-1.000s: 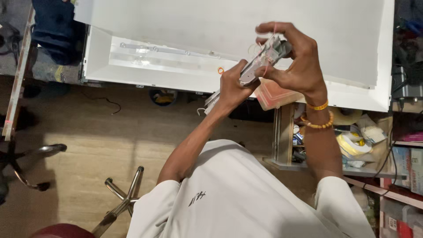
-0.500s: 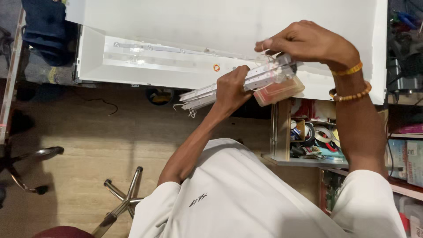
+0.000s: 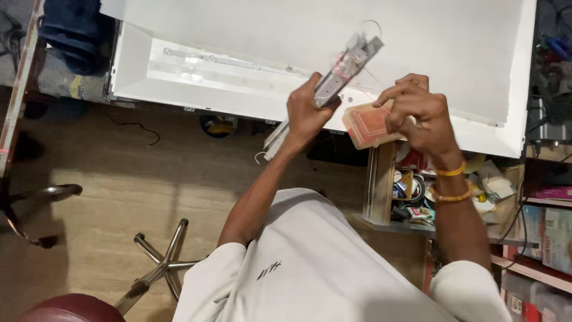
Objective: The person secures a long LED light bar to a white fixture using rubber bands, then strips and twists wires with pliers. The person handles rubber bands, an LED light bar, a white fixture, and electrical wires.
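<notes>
One bundle of thin strips (image 3: 333, 83) and one small pinkish roll (image 3: 369, 126) are in hand, above one big white panel (image 3: 310, 36) filling the top of the frame. The bundle is pale, silvery and partly blurred, with a thin wire looping off its top. Its long axis slants from lower left to upper right at centre frame. The left hand (image 3: 307, 110) wraps it mid-length; the right hand (image 3: 417, 110) pinches the roll just right of it.

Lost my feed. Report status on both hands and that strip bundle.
Left hand gripping bundle of strips, tilted up over white panel. Right hand on reddish card beside it. Nothing in the way.
</notes>
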